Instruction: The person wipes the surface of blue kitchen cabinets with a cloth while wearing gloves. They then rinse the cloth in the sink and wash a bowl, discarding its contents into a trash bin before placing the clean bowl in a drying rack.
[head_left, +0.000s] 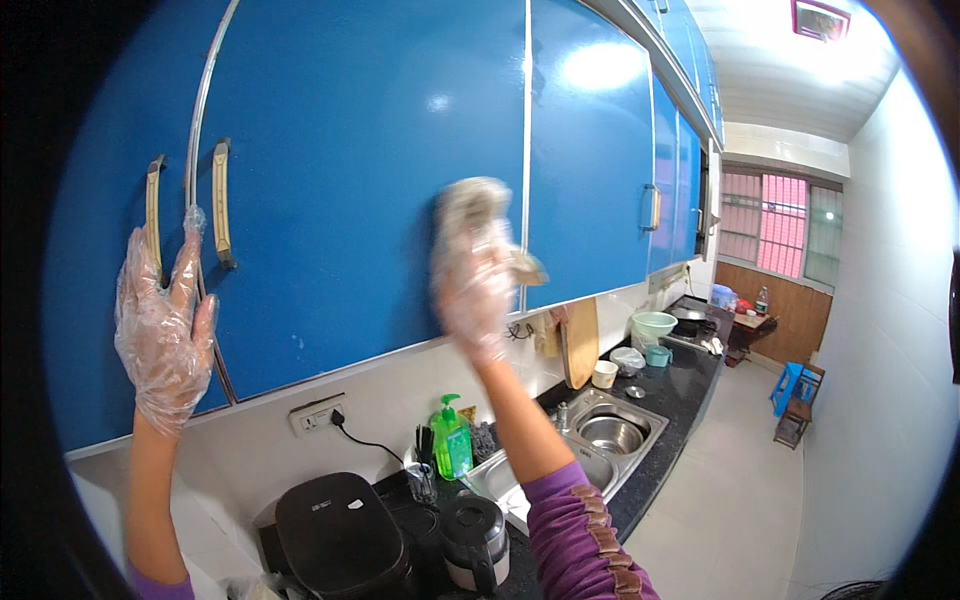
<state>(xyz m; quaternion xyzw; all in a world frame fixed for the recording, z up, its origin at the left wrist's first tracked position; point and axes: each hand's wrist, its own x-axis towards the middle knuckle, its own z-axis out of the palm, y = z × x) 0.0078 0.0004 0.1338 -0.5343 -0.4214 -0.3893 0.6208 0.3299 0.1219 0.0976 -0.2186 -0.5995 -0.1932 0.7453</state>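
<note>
Both my hands wear clear plastic gloves and are raised to the blue wall cabinets. My left hand (165, 322) lies against the cabinet front, fingers spread, around the lower end of a pale door handle (153, 206). A second handle (220, 199) stands just right of it, across the metal-edged gap. My right hand (476, 289), blurred, presses a greyish cloth (474, 206) to the wide blue cabinet door (352, 195). A loose end of the cloth sticks out to the right, over the seam with the neighbouring door (589, 165). My right fingers are too blurred to make out singly.
Beneath the cabinets, a dark counter holds a black-lidded appliance (341, 525), a kettle (474, 536), a green pump bottle (451, 442) and a steel double sink (592, 435). Farther along are a cutting board (580, 345) and a pale green basin (654, 324). Stools (796, 397) stand by the right wall.
</note>
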